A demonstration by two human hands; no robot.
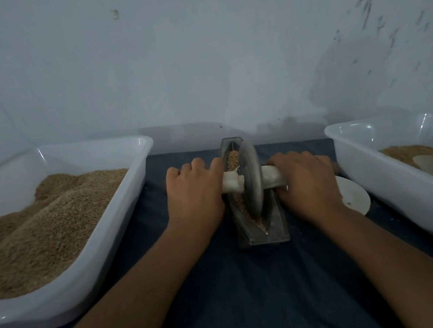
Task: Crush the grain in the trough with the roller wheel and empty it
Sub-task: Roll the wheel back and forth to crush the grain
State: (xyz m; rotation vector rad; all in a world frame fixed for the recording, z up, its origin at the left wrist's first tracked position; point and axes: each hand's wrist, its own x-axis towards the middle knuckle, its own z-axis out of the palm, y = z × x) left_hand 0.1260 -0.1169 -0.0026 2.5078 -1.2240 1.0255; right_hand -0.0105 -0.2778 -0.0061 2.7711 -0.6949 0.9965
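Both forearms reach in: left hand (194,192) and right hand (303,179) wrap the axle of the roller wheel (252,178), probably heavy and rigid, in the mid-cloth trough (275,225) of loose grain (232,158).

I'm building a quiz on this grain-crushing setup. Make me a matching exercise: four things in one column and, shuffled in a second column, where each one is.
Things:
1. roller wheel
2. left tub
3. right tub
4. white dish

Places:
A. on the cloth, between the right hand and the tub on that side
B. standing in the trough, between both hands
C. left of the left hand, heaped high with grain
D. at the right edge, holding a shallow layer of grain

Pairs: 1-B, 2-C, 3-D, 4-A
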